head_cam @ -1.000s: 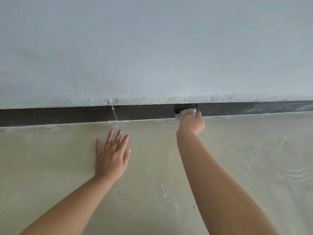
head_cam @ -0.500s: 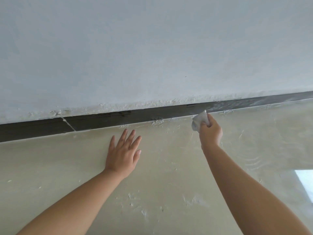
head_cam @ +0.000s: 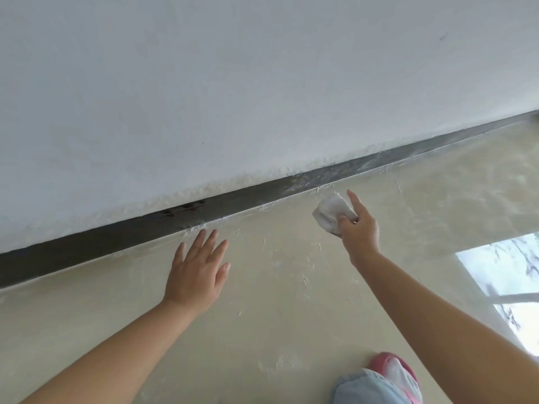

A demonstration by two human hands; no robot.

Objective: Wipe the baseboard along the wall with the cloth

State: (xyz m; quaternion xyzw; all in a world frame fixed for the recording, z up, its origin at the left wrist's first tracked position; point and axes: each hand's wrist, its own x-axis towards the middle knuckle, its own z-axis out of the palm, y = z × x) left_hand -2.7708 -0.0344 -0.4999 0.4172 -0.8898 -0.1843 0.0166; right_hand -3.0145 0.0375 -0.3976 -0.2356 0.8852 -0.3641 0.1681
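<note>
Right hand (head_cam: 360, 230), right of centre in the frame: grips a crumpled white cloth (head_cam: 332, 212), thumb and curled fingers round it, index finger stretched straight toward the upper left. Cloth sits at the hand's upper-left side, above the floor (head_cam: 277, 301), just below and right of the baseboard (head_cam: 233, 204) — near it, apart from it. Can't tell if the cloth touches the floor.

Left hand (head_cam: 197, 271), centre-left: flat, palm down on the floor, fingers straight and spread, holding nothing. Fingertips point at the baseboard, just short of it. Both forearms bare, coming in from the bottom edge.

Baseboard: dark strip, runs diagonally from the left edge up to the upper right corner. Darker and cleaner in its left and middle stretch; pale dusty streaks on the stretch up and right of the cloth. A few dark marks on it above the left hand. Rough white plaster crust along its top edge where it meets the wall (head_cam: 233, 83), pale grey-white, filling the top half.

Floor is glossy beige, with white flecks and smears near the hands. Bright reflection (head_cam: 507, 275) at the right edge. Bottom right: light blue trouser knee (head_cam: 364, 389) and a pink slipper (head_cam: 399, 371), partly cut off.
</note>
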